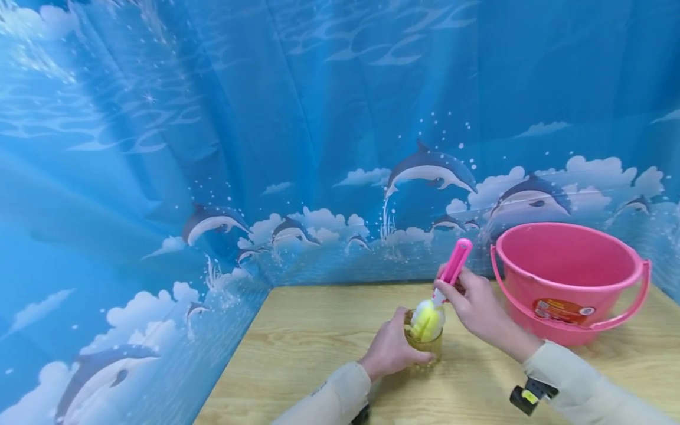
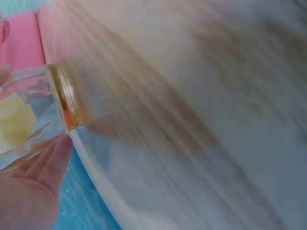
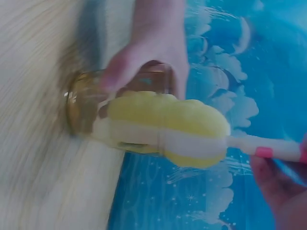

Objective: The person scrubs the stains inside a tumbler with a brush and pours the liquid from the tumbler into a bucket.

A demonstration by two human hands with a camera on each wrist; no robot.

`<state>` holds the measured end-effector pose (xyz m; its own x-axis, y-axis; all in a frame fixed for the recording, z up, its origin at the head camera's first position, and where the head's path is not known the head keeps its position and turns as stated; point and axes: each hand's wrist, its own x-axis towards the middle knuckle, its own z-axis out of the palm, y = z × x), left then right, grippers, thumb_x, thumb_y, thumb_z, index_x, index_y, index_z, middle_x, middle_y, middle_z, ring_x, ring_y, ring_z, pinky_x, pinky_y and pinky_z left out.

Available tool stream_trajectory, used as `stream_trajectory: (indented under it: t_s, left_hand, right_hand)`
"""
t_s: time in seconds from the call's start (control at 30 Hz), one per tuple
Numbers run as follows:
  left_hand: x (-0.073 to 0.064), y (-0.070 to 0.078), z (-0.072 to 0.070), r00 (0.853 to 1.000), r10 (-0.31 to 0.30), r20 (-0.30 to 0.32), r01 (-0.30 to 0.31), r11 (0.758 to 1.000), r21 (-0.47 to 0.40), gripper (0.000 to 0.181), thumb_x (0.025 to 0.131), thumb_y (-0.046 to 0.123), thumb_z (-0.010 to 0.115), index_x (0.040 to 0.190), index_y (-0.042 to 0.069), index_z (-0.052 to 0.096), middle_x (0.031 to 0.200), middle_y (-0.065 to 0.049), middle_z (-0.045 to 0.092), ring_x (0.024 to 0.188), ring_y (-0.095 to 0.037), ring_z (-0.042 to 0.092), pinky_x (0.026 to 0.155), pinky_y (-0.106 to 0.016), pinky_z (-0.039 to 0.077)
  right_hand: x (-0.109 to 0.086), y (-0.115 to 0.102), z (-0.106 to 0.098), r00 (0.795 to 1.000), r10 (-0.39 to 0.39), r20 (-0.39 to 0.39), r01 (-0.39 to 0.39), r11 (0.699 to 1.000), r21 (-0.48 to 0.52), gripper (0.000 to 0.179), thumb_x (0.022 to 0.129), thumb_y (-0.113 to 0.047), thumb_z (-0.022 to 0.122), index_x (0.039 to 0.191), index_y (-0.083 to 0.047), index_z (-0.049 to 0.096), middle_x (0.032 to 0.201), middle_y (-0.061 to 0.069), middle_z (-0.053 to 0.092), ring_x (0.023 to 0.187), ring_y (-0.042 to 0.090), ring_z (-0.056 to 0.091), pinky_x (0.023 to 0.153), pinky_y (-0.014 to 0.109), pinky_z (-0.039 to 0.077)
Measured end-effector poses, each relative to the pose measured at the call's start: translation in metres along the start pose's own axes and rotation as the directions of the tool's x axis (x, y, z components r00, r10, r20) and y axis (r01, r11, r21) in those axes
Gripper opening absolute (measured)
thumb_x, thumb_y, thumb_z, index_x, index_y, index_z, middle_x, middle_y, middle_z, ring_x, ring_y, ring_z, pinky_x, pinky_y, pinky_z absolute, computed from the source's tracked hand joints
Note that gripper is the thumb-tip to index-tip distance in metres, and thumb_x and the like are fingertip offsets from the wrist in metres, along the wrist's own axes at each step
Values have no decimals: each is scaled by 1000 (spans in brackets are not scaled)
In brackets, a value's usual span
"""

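Note:
My left hand (image 1: pixel 390 349) grips a clear amber glass (image 1: pixel 434 349) low over the tabletop, fingers round its far side and thumb along the near side. Between the fingers and thumb of my right hand (image 1: pixel 480 308) is the pink and white handle of a sponge cup brush (image 1: pixel 455 264), slanting up to the right. Its yellow and white sponge head (image 3: pixel 192 132) sits partly inside the glass, the rest bulging out past the rim in the right wrist view. In the left wrist view the thick base of the glass (image 2: pixel 67 98) shows beside the fingertips.
A large pink bucket (image 1: pixel 523 295) with its handle hanging down stands to the right, close to my right hand. The light wooden table (image 1: pixel 297 342) ends at a blue curtain (image 1: pixel 319 118) printed with dolphins, behind and to the left.

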<state>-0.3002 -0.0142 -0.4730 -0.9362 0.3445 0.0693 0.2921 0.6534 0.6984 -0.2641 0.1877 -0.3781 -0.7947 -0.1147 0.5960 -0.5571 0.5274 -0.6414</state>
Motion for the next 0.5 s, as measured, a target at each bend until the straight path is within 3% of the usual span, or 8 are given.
stream_trajectory:
  t_s: [0.13,0.23,0.37,0.43,0.5]
  left_hand:
    - [0,-1,0,1000,15,-1,-15,1000,-10,84,62,44,95,130,26,49,123,7,64,99,-2,61,89,-27,53]
    - [0,-1,0,999,41,-7,-41,999,-19,81,63,42,95,128,28,50,118,11,64,97,0,60,87,-25,52]
    - [0,-3,0,998,57,-13,-57,998,-12,79,63,41,95,127,30,50,109,16,63,92,1,59,84,-24,52]
    - [0,-3,0,998,60,-18,-60,998,-1,80,63,42,95,128,30,51,107,16,63,92,1,59,84,-24,52]
    - [0,-4,0,998,60,-23,-60,998,9,80,63,43,95,128,29,51,106,15,63,92,0,59,84,-23,52]
  right_hand:
    - [-9,-1,3,986,-164,19,164,984,-66,12,100,-11,62,111,-17,61,94,-6,71,85,7,68,73,25,57]
    - [-15,0,5,949,-313,47,316,945,-85,18,95,-6,66,107,-19,62,94,-10,69,83,4,65,72,19,54]
    - [-21,1,10,849,-526,61,529,847,-60,13,97,-9,66,107,-16,65,100,-10,68,88,4,66,79,12,52]
    - [-23,2,13,802,-595,48,597,800,-53,10,101,-15,61,109,-14,67,102,-8,68,90,7,67,83,11,52]
    - [-26,4,17,760,-649,28,649,758,-56,18,104,-22,54,109,-11,68,104,-5,70,92,11,69,87,13,52]
